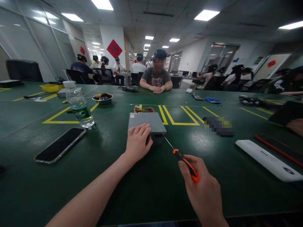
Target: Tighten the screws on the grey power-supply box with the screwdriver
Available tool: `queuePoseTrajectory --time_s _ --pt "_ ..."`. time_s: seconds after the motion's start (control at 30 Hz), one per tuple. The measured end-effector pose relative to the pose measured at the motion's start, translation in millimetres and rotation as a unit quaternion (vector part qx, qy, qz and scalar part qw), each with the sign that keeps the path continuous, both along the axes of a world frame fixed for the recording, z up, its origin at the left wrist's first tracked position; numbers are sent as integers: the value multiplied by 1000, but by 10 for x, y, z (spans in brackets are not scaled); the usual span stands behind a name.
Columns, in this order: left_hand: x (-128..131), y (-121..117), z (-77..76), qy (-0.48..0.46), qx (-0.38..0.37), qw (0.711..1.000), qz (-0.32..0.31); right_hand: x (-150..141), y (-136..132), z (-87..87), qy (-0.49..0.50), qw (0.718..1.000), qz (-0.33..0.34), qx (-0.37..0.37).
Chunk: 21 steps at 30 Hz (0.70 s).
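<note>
A grey metal computer power supply lies on the green table, with a bundle of coloured wires at its far side. My left hand holds the box, fingers over its top and thumb against the near face beside the power socket. In my right hand is a screwdriver with an orange and black handle, thumb and fingers closed around it. Its thin shaft points up and left, the tip at the right near corner of the box. Whether the tip sits in a screw is too small to tell.
At left stand a water bottle and a phone. Behind them is a metal bowl of parts. A white device and an orange-edged black case lie at right. Across the table sits a person.
</note>
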State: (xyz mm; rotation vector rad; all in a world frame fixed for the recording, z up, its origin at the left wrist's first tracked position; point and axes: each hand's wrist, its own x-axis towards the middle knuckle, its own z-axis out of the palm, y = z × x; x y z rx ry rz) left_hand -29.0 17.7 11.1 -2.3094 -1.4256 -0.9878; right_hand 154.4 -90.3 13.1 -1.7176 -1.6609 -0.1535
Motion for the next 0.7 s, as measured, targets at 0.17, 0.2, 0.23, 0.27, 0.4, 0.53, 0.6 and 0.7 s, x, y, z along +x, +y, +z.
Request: queuePoseTrajectory --time_s 0.17,0.2,0.23,0.27,0.4,0.53,0.6,0.7 --pt "3 -4 -1 -7 0 1000 -3 -1 3 30 -71 995 36 52" --pt "4 -5 0 -8 0 1000 -4 -8 0 31 -89 993 49 66" --pt "5 -5 -1 -9 1 1000 -4 -13 -4 29 -103 990 61 75" --pt "6 -5 -1 -9 2 1000 -4 -16 -6 27 -111 988 69 80" --pt "6 -3 -5 -3 0 1000 -1 -4 5 18 -71 992 79 67" --pt "2 -7 -2 -2 0 1000 0 10 17 33 11 999 27 14" --pt "0 -10 1 -2 1 1000 -2 3 13 47 19 1000 22 2" --pt "0 -9 0 -1 1 1000 -2 -31 9 58 -14 998 46 44"
